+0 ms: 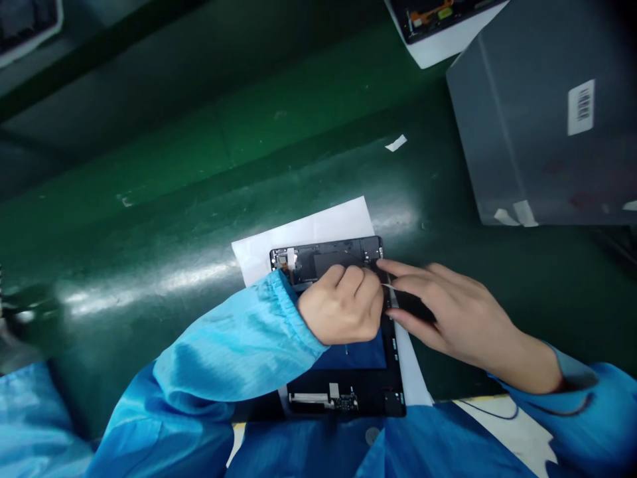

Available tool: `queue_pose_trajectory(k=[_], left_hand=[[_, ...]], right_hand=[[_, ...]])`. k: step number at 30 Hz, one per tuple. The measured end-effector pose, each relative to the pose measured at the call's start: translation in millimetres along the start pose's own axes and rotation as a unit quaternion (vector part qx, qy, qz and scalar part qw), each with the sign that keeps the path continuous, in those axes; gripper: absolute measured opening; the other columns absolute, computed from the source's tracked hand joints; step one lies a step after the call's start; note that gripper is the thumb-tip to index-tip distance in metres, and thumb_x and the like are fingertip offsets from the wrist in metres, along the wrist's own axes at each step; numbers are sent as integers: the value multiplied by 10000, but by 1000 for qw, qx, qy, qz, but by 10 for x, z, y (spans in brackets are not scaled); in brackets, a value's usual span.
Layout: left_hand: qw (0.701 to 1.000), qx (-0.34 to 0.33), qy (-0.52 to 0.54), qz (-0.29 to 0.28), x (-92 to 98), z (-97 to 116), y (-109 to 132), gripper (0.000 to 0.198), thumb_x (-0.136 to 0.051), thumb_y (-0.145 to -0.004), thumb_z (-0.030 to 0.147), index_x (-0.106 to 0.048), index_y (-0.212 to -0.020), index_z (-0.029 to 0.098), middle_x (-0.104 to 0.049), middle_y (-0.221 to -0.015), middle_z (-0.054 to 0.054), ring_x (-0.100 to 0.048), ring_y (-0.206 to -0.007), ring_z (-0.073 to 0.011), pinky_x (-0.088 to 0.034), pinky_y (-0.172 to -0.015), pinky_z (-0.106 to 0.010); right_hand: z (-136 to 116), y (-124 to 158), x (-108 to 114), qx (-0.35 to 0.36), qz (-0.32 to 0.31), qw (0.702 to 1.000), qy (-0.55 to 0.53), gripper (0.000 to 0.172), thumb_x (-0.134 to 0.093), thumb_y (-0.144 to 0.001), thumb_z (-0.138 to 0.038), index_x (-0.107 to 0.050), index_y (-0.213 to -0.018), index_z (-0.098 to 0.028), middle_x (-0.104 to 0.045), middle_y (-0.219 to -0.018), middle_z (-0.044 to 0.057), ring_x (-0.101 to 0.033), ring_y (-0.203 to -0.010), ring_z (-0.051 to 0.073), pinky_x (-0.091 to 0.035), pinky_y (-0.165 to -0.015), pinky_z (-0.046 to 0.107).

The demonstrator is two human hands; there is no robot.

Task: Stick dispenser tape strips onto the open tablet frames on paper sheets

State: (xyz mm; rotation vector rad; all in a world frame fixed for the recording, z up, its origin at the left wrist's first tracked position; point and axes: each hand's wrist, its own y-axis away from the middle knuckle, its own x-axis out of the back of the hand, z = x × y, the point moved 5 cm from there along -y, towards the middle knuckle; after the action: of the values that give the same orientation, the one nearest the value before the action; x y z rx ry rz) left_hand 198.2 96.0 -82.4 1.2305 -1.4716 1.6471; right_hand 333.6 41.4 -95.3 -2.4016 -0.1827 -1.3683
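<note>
An opened tablet [343, 393] with its inner parts bare lies on a white sheet [318, 222] in front of me. My left hand [343, 304] is closed in a fist over the upper right part of the tablet. Its fingertips point down and are hidden, so what they hold cannot be made out. At the tablet's right edge is my right hand [442, 309], index finger and thumb stretched apart and touching that edge. A thin pale sliver [388, 286] shows between the left fist and the right fingers; its kind is unclear.
A large grey box [537, 133] with a barcode label stands at the right. Behind it, another opened device [438, 16] rests on white material. A scrap of white paper [397, 143] lies on the green table [174, 199]. A blue sleeve [40, 418] shows at the lower left.
</note>
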Motion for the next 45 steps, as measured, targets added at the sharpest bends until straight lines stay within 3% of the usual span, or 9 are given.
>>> queue_pose_trajectory(k=[4,10,14,18,23,28,35,45], left_hand=[[1000,-8,1,-19,-3,1,18,203,-495,-942,92,-682,-864,90,-675,-826,-94,-561,-656,-176,-387,-555,-330],[990,117,69,-42,-56,-178,92,251,-478,-992,120,-696,-872,151,-670,-796,-52,-586,-717,-168,-467,-634,-312],[986,136,91,-32,-58,-225,84,267,-491,-1001,138,-679,-813,165,-662,-762,-31,-568,-679,-166,-465,-629,-311],[994,91,65,-3,5,-198,56,235,-513,-971,88,-699,-837,142,-683,-769,-35,-579,-676,-167,-437,-604,-317],[999,3,36,-29,45,-143,83,197,-536,-962,97,-716,-885,108,-714,-872,-67,-632,-775,-185,-476,-677,-333],[998,12,56,-14,42,-171,151,170,-560,-959,99,-729,-946,94,-731,-939,-63,-660,-882,-207,-498,-733,-337],[997,17,72,22,6,-182,185,161,-572,-964,105,-729,-932,97,-736,-977,-62,-656,-912,-197,-493,-785,-331],[998,-33,57,11,-9,-184,202,155,-598,-949,137,-746,-935,96,-738,-1026,-82,-664,-946,-224,-525,-787,-351]], right_hand=[[-48,-88,7,52,-17,997,45,231,-574,-954,-265,-584,-1166,-174,-697,-1252,109,-658,-880,200,-558,-735,352],[-102,-44,-29,98,-30,985,137,258,-551,-972,-328,-611,-1176,-183,-677,-1308,79,-594,-801,198,-480,-664,384],[-109,-38,-19,125,-25,982,137,214,-569,-963,-326,-626,-1123,-196,-687,-1292,70,-568,-766,188,-450,-651,382],[-119,-40,-10,148,-24,978,148,190,-568,-963,-324,-641,-1052,-173,-696,-1269,97,-570,-755,190,-443,-657,380],[-121,-28,-21,139,-30,982,124,159,-580,-952,-313,-645,-1048,-203,-717,-1222,63,-604,-792,206,-454,-678,391],[-71,-52,-3,122,-24,989,76,155,-578,-954,-287,-611,-1064,-184,-726,-1190,83,-623,-803,199,-502,-684,363],[59,-75,-5,21,-31,997,-71,171,-559,-973,-302,-556,-1125,-224,-722,-1182,85,-683,-806,186,-553,-681,339],[69,-74,-1,-10,-37,994,-106,161,-541,-993,-331,-511,-1098,-212,-728,-1136,112,-682,-782,162,-557,-658,298]])
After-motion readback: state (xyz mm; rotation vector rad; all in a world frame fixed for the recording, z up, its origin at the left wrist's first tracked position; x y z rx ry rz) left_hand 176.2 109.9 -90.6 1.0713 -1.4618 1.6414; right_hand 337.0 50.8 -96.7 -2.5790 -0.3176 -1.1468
